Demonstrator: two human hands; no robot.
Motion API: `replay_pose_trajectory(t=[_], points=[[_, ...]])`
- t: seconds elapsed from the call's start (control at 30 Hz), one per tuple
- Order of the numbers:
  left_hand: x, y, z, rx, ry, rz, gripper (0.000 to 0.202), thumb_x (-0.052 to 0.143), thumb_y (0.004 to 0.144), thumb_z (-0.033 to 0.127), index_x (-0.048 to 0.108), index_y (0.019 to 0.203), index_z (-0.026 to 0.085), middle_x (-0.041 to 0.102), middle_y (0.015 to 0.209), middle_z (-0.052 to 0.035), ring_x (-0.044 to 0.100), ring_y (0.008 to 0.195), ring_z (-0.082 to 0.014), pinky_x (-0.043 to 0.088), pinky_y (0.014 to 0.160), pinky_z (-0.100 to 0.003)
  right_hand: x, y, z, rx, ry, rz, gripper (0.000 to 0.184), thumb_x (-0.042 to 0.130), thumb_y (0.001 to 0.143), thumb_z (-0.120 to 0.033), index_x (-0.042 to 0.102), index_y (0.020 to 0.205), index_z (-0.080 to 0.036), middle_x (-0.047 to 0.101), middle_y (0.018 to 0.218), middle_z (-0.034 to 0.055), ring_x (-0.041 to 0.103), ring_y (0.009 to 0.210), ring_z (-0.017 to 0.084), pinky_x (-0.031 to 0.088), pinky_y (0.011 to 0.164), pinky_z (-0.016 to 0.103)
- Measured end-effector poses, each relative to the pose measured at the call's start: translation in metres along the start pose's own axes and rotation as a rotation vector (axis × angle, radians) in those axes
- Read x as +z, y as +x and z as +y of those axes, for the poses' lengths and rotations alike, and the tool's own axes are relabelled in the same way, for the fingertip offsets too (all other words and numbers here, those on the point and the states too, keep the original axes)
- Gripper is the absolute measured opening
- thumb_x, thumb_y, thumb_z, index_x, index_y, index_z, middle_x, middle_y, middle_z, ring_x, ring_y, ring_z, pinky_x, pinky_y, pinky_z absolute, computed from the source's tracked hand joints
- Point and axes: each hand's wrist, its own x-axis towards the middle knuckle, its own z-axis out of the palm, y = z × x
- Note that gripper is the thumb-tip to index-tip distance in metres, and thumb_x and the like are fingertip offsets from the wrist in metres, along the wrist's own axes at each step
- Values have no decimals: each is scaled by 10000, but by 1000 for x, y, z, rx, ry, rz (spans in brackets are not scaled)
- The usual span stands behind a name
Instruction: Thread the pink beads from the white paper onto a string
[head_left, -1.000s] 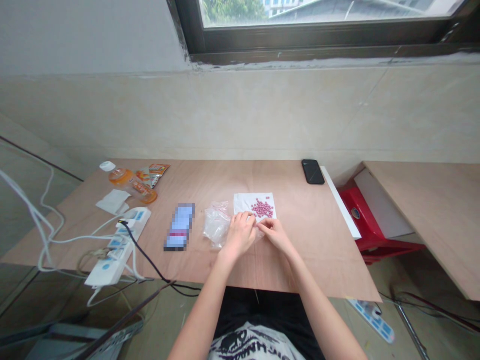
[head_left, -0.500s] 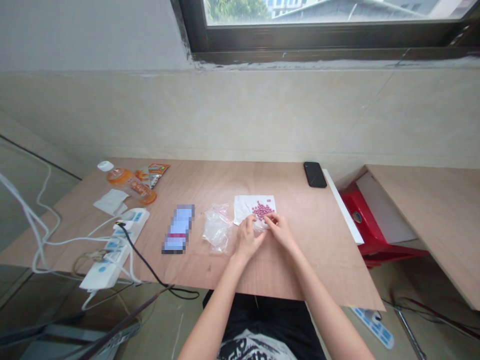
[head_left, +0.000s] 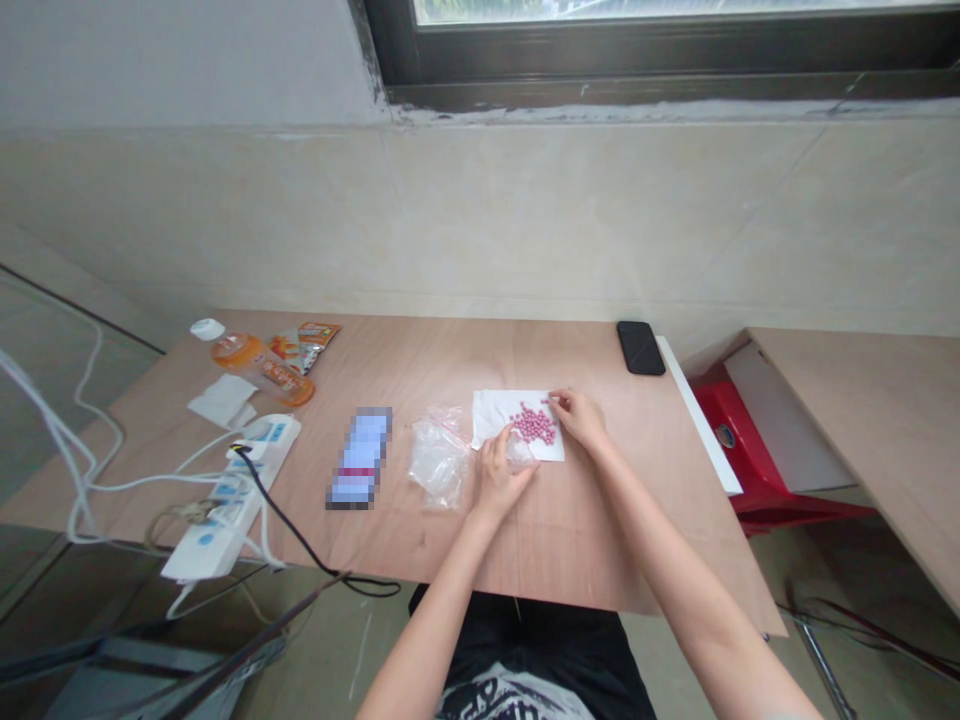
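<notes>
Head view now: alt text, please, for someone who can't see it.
A person's bare right hand is at the far-right edge of small round pink beads heaped on a rectangular white sheet; the bare left hand cups a small clear plastic item at the heap's near side. A crumpled clear plastic bag lies farther left.

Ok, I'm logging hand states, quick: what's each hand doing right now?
Left hand: curled around the small bag, holding it.
Right hand: fingertips at the beads; can't tell whether they're pinching one.
</notes>
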Motion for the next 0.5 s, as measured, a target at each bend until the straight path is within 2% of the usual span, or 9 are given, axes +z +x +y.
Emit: replay_pose_trajectory(t=[0.33, 0.43, 0.5], points=[[-1, 1, 2, -5, 24, 17, 707, 746, 657, 316, 416, 1272, 205, 584, 1129, -86, 529, 1035, -250, 443, 910, -422, 2, -1, -3, -1, 36, 16, 226, 505, 830, -335, 681, 896, -209, 657, 778, 31, 570, 674, 150, 361, 585, 229], [-1, 1, 1, -16, 19, 22, 709, 749, 652, 307, 418, 1270, 203, 583, 1143, -86, 526, 1050, -253, 440, 919, -426, -1, -10, -6, -2, 157, 30, 247, 507, 828, -364, 676, 908, -202, 656, 768, 28, 558, 627, 144, 374, 571, 233], [-1, 1, 0, -23, 11, 25, 714, 753, 646, 306, 420, 1270, 207, 580, 1160, -85, 524, 1063, -257, 438, 926, -433, -3, -20, -11, -32, 304, -20, 266, 520, 824, -386, 671, 925, -192, 665, 784, 29, 543, 588, 136, 395, 569, 238]])
